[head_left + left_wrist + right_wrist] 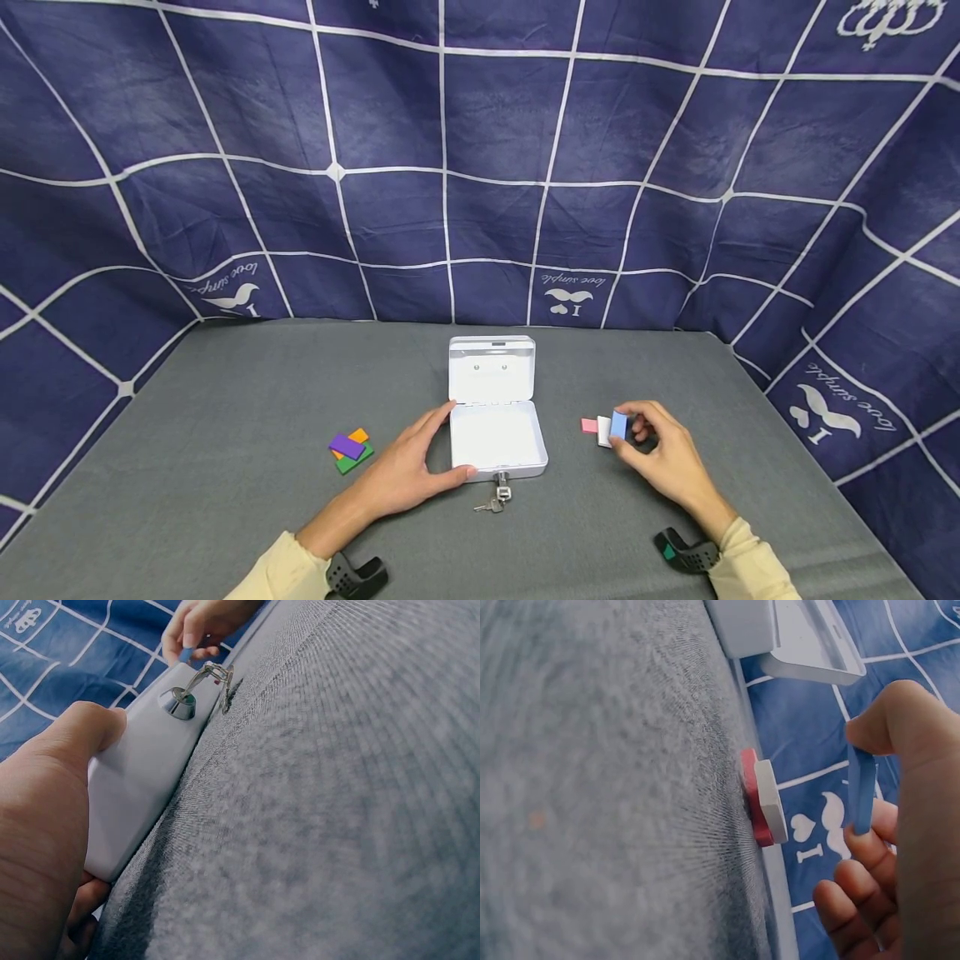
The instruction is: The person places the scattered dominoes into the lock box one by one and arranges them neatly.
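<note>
A white metal cash box (pixel 498 437) stands with its lid (pixel 492 371) raised and its inside bare. My left hand (pixel 405 467) spans the box's left side, thumb at the front edge and fingers at the back corner. Keys (pixel 493 502) hang from the lock (pixel 178 703) on the front wall. To the right of the box, my right hand (pixel 663 454) pinches a blue block (pixel 862 787) between thumb and fingertip. In the right wrist view the blue block is held apart from a white block (pixel 771 801), which lies over a pink block (pixel 751 769).
Left of the left hand lies a small pile: a purple block (pixel 347 447) on top of an orange block (pixel 361 435) and a green block (pixel 356 460). Grey cloth (pixel 262 500) covers the table. A blue checked curtain (pixel 390 217) hangs behind and at both sides.
</note>
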The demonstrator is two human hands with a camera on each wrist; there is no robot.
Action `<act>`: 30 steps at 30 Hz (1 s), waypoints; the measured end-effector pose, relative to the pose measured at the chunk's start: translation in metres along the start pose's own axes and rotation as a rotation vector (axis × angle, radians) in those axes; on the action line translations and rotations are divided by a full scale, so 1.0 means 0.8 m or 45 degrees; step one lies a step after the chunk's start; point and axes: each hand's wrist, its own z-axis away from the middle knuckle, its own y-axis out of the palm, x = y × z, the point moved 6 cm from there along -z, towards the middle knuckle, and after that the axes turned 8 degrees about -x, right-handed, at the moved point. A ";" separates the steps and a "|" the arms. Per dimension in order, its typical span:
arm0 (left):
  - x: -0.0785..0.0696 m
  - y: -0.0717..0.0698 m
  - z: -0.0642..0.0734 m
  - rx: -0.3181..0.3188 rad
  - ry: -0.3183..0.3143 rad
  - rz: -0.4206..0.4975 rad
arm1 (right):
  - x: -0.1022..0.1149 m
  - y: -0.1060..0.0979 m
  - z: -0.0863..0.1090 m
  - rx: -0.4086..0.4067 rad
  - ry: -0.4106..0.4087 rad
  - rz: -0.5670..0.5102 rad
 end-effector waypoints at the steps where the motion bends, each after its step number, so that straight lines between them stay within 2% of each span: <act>1: 0.000 0.000 0.000 -0.003 0.004 0.001 | 0.001 0.000 -0.001 -0.002 -0.001 0.001; 15: -0.002 -0.001 0.000 -0.014 0.024 0.002 | 0.011 0.000 -0.011 -0.019 -0.006 0.000; 22: -0.002 -0.001 0.000 -0.028 0.037 0.010 | 0.022 0.001 -0.018 -0.031 -0.068 -0.043; 30: -0.001 -0.001 0.001 -0.009 0.013 0.018 | 0.027 0.003 -0.023 -0.026 -0.065 -0.043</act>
